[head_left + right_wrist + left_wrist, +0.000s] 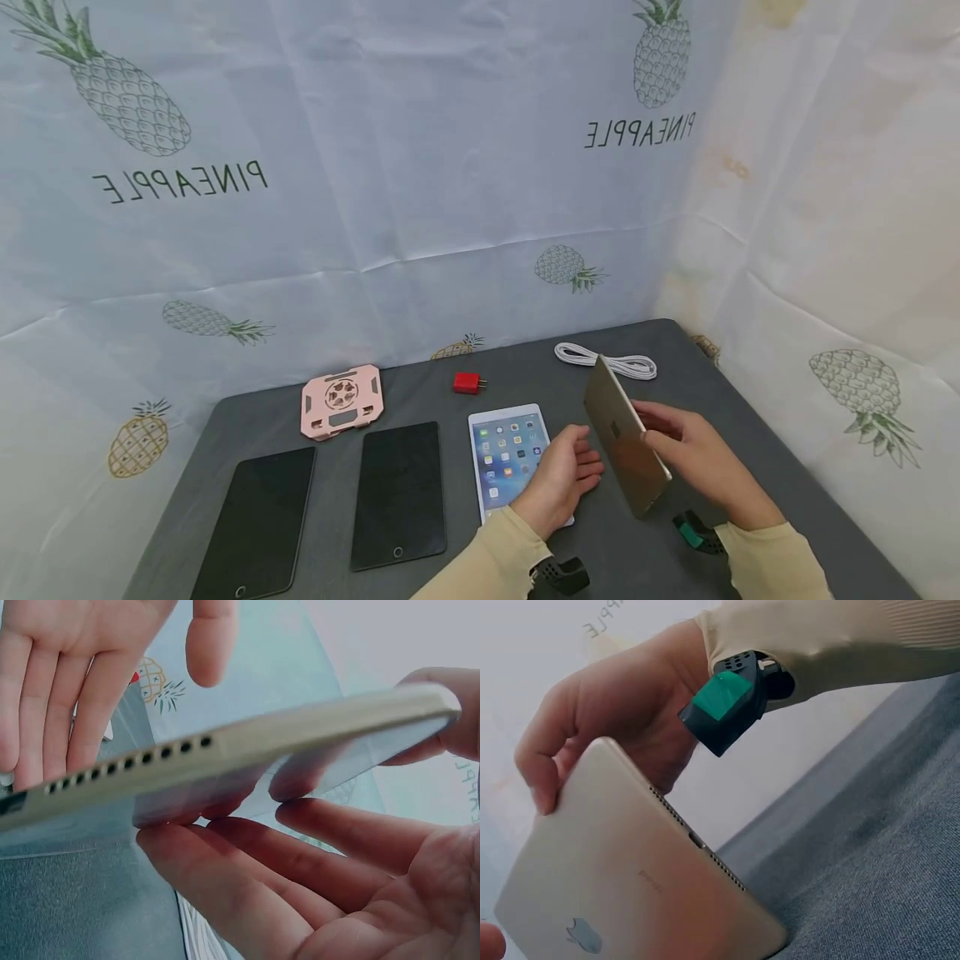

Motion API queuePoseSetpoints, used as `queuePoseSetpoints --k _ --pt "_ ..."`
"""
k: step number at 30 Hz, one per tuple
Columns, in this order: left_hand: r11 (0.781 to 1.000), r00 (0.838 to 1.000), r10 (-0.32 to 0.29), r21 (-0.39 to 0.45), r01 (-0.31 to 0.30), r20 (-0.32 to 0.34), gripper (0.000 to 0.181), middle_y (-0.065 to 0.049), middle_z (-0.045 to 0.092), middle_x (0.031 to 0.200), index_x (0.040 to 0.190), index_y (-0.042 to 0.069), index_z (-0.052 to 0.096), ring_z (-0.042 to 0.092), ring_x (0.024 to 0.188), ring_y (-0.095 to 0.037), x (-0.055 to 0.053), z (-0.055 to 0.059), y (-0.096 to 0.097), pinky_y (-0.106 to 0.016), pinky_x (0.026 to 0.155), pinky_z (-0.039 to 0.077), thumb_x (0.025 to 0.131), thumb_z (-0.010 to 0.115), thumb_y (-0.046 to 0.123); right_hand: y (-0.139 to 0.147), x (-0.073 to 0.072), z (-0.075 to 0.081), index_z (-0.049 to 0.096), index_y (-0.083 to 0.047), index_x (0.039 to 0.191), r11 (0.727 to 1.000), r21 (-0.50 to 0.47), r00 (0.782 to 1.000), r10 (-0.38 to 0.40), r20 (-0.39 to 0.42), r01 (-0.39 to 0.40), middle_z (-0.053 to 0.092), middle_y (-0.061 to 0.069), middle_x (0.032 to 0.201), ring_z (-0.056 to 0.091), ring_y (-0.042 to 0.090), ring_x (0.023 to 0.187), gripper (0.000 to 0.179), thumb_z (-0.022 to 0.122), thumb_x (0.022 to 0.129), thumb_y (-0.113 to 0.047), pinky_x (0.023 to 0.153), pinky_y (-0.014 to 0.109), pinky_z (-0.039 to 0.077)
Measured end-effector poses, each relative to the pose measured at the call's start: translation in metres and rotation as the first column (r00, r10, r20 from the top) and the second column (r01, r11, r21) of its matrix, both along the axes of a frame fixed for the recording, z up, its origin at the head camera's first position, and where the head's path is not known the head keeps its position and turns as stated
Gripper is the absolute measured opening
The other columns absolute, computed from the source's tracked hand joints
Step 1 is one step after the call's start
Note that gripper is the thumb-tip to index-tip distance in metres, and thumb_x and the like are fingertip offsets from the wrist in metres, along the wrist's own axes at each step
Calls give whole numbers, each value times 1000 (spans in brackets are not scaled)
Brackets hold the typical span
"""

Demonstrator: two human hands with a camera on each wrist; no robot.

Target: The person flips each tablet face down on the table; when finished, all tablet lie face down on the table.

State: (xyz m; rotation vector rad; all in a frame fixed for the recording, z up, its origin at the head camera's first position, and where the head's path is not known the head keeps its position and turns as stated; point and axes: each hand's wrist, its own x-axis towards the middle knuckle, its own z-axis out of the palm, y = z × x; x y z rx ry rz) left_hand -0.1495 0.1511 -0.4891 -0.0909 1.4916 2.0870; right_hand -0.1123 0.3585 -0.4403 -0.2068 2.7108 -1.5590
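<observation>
My right hand [701,454] grips a gold-backed tablet [617,433] tilted up on edge, its back toward the left. In the right wrist view, the fingertips [240,814] of that hand meet the screen side and the thumb lies at the edge. Speaker holes and a charging port show along one short edge of the tablet [615,855] in the left wrist view. My left hand [558,479] is held palm toward the tablet's back, fingers loosely extended and holding nothing. Beneath it, partly covered, lies a white tablet [502,458] with its screen lit with app icons.
Two dark-screened tablets, one far left [255,521] and another [400,492] nearer the middle, lie on the grey table. Behind them are a pink plate with a round grille [367,383], a red charger plug [467,382] and a coiled white cable [637,367]. Pineapple-print curtains [420,167] border the table.
</observation>
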Motion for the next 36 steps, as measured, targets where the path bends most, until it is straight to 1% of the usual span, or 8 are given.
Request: queuePoseSetpoints --k 4,12,17,20,24,26,31,36 --pt "1000 1000 -6 0 6 -15 75 -37 54 148 152 -19 40 56 141 -53 0 1 1 -63 126 39 105 51 38 7 -1 -2 46 4 160 998 -53 1000 16 11 -16 60 29 153 64 -11 118 53 55 112 -17 88 21 59" --pt "1000 1000 -12 -1 12 -26 76 -38 52 150 152 -20 40 53 143 -53 0 3 1 -62 126 39 105 52 38 23 1 -4 43 7 160 999 -50 999 -9 41 11 58 33 153 64 -12 114 52 51 111 -9 85 23 60" --pt "1000 1000 -6 -3 6 -28 73 -35 53 148 152 -17 42 56 140 -50 1 2 3 -61 126 40 105 53 37 33 2 -3 46 7 159 992 110 994 -75 76 66 62 31 149 70 9 116 51 51 111 -8 81 24 60" --pt "1000 1000 2 -5 -2 -26 71 -33 54 145 151 -17 44 57 138 -48 2 3 4 -60 126 40 104 53 36 36 1 -3 43 9 160 979 179 985 -125 119 102 67 32 142 76 20 106 52 51 110 -7 75 27 60" --pt "1000 999 8 -17 -9 -33 71 -32 55 145 150 -18 44 58 137 -46 3 4 6 -60 126 40 104 54 36 37 -1 -6 36 8 163 973 186 968 -173 179 140 69 33 138 78 20 90 56 48 111 -8 72 33 61" --pt "1000 999 7 -25 -8 -39 72 -32 54 146 150 -18 43 57 138 -46 3 5 7 -60 126 40 104 54 36 37 -2 -8 37 7 162 965 210 962 -199 187 159 67 35 139 77 19 88 56 49 110 -9 72 34 60" --pt "999 999 10 -38 -11 -42 72 -31 54 145 150 -18 43 57 137 -45 4 6 9 -59 126 40 104 55 36 38 -3 -15 49 11 153 920 333 953 -265 147 204 66 36 137 72 32 104 52 52 108 -14 79 38 57" --pt "999 998 7 -48 -10 -57 69 -29 55 145 149 -15 46 57 137 -44 5 6 10 -59 126 40 104 54 36 40 -8 -23 50 15 151 907 358 930 -308 200 224 55 41 149 56 56 132 56 49 110 -23 101 62 55"
